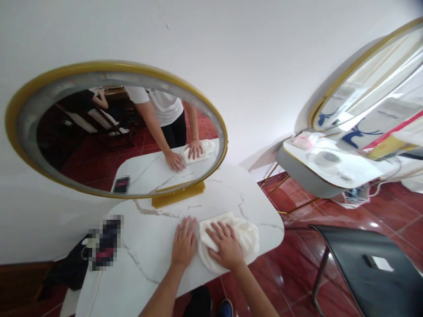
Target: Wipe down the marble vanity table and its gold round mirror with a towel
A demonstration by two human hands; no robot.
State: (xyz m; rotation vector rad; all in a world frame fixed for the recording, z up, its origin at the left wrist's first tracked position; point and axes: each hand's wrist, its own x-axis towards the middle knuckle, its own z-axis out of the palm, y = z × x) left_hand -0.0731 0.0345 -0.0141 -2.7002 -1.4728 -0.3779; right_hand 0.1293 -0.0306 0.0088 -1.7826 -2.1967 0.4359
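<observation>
A white cloth (246,235) lies bunched on the white marble table (148,246) near its front edge. My right hand (226,246) presses flat on top of the cloth with fingers spread. Just to its left, my left hand (184,243) rests flat on the bare tabletop, fingers stretched out, touching the cloth's edge. A round gold-framed mirror (115,127) stands at the back of the table and reflects both hands and the cloth.
A blurred-out dark object (105,241) sits at the table's left edge. To the right stand a second table (317,169) with another gold-rimmed mirror (370,75) and a black chair (370,268) on the red tiled floor.
</observation>
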